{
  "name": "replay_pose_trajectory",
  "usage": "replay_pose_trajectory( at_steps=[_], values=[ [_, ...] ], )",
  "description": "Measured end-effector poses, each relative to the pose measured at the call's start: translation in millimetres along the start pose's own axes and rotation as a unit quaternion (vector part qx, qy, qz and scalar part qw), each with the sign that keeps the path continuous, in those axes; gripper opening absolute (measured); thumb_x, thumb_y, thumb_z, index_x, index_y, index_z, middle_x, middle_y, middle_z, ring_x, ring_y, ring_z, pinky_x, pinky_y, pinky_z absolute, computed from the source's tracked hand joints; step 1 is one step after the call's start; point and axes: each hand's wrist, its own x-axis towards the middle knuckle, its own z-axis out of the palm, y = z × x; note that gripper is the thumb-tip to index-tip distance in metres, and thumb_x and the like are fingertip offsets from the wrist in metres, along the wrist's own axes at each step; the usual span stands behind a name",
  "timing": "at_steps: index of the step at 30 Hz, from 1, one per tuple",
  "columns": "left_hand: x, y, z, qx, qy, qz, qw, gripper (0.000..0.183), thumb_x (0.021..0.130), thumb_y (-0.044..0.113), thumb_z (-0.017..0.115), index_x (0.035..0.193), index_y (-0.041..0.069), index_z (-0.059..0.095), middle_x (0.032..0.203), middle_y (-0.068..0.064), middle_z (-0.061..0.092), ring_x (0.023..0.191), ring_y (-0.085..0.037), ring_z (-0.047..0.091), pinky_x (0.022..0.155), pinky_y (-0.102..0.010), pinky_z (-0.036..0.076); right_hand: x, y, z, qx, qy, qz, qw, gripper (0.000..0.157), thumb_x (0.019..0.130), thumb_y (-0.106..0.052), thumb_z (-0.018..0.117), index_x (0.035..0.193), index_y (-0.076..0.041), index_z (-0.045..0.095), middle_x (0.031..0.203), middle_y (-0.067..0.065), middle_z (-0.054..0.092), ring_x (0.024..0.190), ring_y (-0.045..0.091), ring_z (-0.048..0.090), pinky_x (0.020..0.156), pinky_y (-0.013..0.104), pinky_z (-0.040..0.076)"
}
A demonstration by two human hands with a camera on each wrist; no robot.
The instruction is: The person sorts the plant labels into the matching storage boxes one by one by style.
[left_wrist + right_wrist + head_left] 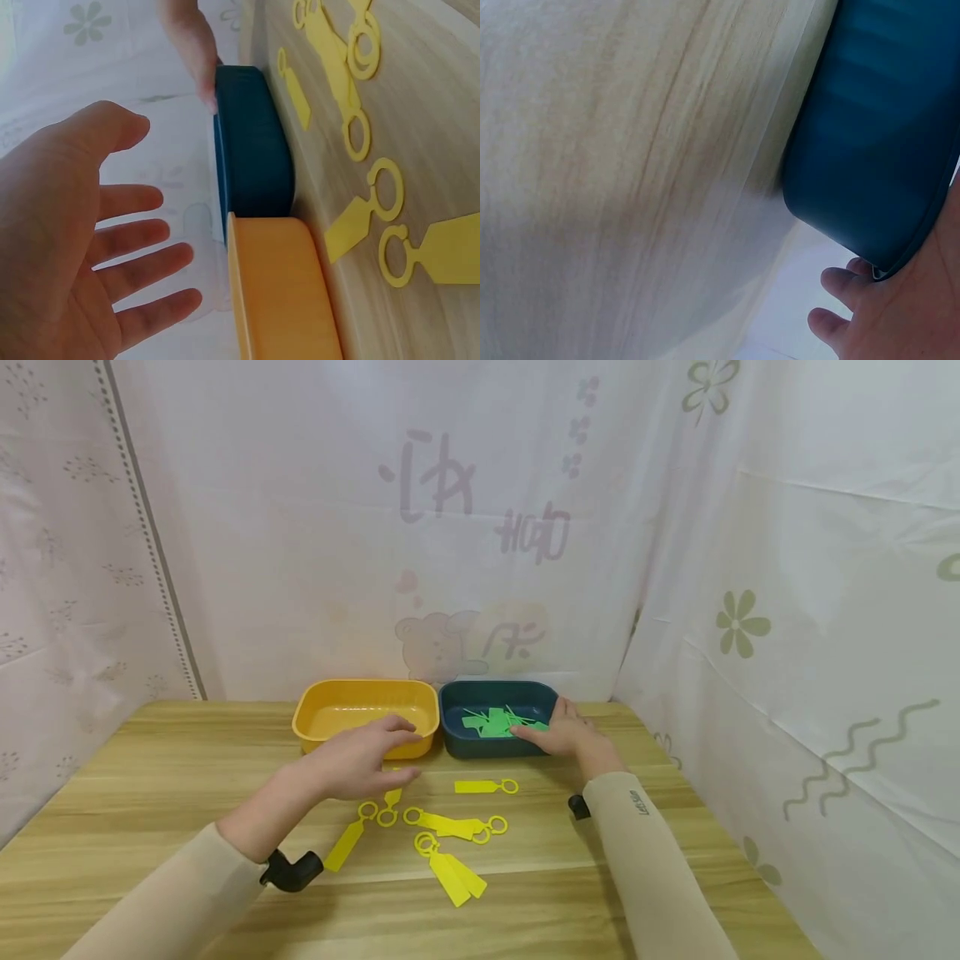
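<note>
My left hand (365,758) hovers over the front of the yellow plastic basket (307,745), its fingers spread and holding nothing. In the left wrist view, the same hand (82,240) shows thumb and fingers apart, beside the two baskets. The right hand (564,735) grips the right end of the dark blue basket (472,748), thumb over the front rim and fingers along the outer side. Several green tags (495,722) lie inside the blue basket. In the right wrist view, fingers (844,289) reach past the basket's corner.
Several yellow ring-ended tags lie on the wooden table (570,893): a pair (455,877) at the front, an overlapping group (450,825) behind it, a single tag (480,787) near the blue basket, and others (348,842) by the left wrist. Patterned white curtains (315,543) stand behind.
</note>
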Motion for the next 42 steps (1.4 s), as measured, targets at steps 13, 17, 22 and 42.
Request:
replay_pose_trajectory(
  at_steps=[13,17,22,42],
  values=[
    [24.4,12.9,36.2,0.008,-0.081,0.036,0.996,0.038,0.101,0.033,0.08,0.134,0.014,0.079,0.131,-0.004,0.077,0.115,-0.022,0.073,0.102,-0.044,0.062,1.7,-0.3,-1.4,-0.011,-0.015,0.011,1.0,0.16,0.078,-0.108,0.043,0.169,0.01,-0.014,0.18,0.033,-0.013,0.164,0.065,0.002,0.133,0.075,0.007],
    [32.2,19.3,48.7,0.02,-0.106,0.056,0.9926,0.035,0.1,0.032,0.082,0.131,0.016,0.081,0.125,0.0,0.078,0.109,-0.015,0.071,0.099,-0.039,0.062,6.7,1.4,-0.3,-0.017,-0.019,0.015,1.0,0.163,0.074,-0.111,0.04,0.17,0.008,-0.016,0.181,0.031,-0.014,0.165,0.064,0.002,0.133,0.074,0.007],
    [38.3,26.7,56.2,0.036,-0.128,0.074,0.9884,0.028,0.097,0.028,0.086,0.122,0.017,0.083,0.108,0.003,0.075,0.087,-0.008,0.06,0.082,-0.028,0.056,-9.1,-7.9,-6.1,-0.01,-0.012,0.009,1.0,0.149,0.087,-0.099,0.047,0.17,0.009,-0.012,0.181,0.032,-0.01,0.164,0.064,0.004,0.134,0.073,0.009],
    [37.4,29.0,66.5,0.044,-0.144,0.09,0.9846,0.01,0.095,0.026,0.09,0.1,0.02,0.083,0.095,0.002,0.069,0.084,-0.011,0.052,0.075,-0.027,0.045,-12.0,-8.7,-6.6,-0.01,-0.013,0.005,1.0,0.144,0.091,-0.096,0.046,0.17,0.009,-0.015,0.181,0.032,-0.01,0.165,0.062,0.005,0.135,0.071,0.011]
  ],
)
